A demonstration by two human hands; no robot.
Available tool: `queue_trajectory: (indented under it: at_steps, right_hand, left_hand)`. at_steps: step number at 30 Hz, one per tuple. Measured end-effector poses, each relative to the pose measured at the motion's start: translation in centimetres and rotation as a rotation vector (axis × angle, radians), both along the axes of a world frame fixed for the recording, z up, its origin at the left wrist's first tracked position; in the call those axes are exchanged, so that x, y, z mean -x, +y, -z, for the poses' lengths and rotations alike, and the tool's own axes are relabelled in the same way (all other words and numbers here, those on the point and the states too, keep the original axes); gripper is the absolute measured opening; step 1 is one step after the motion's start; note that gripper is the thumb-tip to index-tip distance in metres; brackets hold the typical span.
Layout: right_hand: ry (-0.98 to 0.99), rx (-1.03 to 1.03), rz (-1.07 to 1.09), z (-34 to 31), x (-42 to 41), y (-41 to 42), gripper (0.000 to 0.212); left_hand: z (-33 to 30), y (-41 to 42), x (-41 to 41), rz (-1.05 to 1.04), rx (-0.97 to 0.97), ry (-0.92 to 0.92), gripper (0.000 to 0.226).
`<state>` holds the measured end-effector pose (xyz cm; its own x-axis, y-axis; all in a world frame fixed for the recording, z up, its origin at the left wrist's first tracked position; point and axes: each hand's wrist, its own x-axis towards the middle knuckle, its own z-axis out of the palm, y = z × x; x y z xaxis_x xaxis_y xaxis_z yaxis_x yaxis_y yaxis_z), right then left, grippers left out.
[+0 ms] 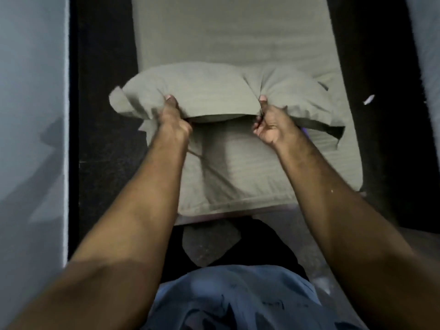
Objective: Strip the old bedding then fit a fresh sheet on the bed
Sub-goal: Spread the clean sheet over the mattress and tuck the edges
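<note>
Item: pillow (214, 91), grey-green case, being held just above the sheeted mattress (238, 32) near its foot end. Left hand (172, 115) and right hand (269, 123) are each pinching its near edge. Step: stripping is starting. Next: probably setting the pillow aside, freeing the sheet.

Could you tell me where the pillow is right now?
In the head view the pillow is centre frame, gripped by the left hand and right hand above the sheet.
</note>
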<state>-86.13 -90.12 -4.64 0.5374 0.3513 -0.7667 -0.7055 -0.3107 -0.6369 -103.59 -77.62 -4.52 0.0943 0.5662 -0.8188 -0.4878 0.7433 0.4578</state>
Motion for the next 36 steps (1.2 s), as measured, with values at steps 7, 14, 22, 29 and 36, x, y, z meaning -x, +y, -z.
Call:
queue_trajectory:
  at_steps: [7, 14, 22, 29, 36]
  right_hand:
    - [-0.675, -0.091, 0.199, -7.9, 2.2, -3.0, 0.039]
    - [-0.368, -0.145, 0.152, -4.3, 10.9, -12.8, 0.018]
    - [0.183, 0.096, 0.243, 7.3, 18.8, -19.8, 0.052]
    - [0.370, -0.145, -0.011, 4.5, 21.8, -18.6, 0.094]
    - [0.415, -0.128, -0.002, 4.9, 22.8, -15.7, 0.099]
  left_hand:
    - [-10.0, -0.7, 4.5, 0.280, -0.302, -0.374, 0.026]
    - [-4.8, -10.6, 14.1, 0.470, -0.324, 0.062, 0.057]
    - [0.5, -21.0, 22.3, 1.105, -0.032, 0.548, 0.048]
    - [-1.7, -20.5, 22.3, 1.168, -0.120, 0.610, 0.038]
    - [-0.8, -20.5, 23.5, 1.028, -0.046, 0.563, 0.034]
